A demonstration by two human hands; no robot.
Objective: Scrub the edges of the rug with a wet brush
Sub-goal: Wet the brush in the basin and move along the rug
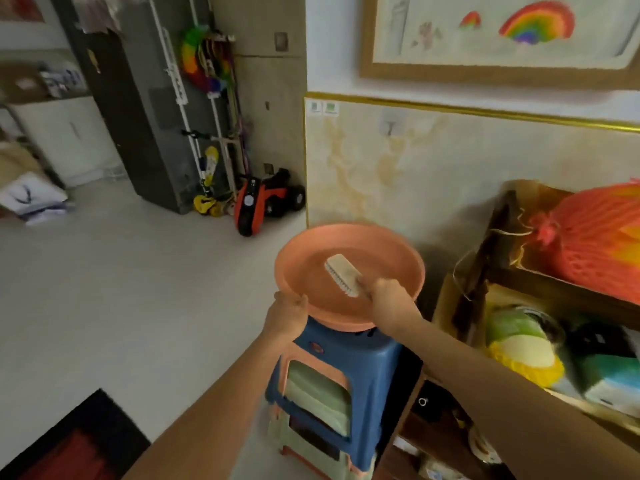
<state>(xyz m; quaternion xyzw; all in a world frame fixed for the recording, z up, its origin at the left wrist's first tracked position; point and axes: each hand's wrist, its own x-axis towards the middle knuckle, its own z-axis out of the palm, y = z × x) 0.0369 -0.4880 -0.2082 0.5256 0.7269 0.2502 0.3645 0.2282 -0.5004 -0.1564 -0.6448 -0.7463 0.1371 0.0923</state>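
Note:
A pale scrub brush (341,274) lies tilted inside an orange plastic basin (388,244), bristles facing down-left. My right hand (388,295) grips the brush's handle over the basin's near side. My left hand (289,311) holds the basin's near-left rim, fingers curled over the edge. The basin sits on top of a stack of plastic stools (332,386). A dark rug (74,441) with a red centre shows at the bottom left corner on the floor, away from both hands.
A wooden shelf (498,271) with bags and an orange paper decoration (595,240) stands right of the stools. A toy ride-on car (266,199) and scooter (207,181) stand by the far wall. Pale open floor (131,282) stretches to the left.

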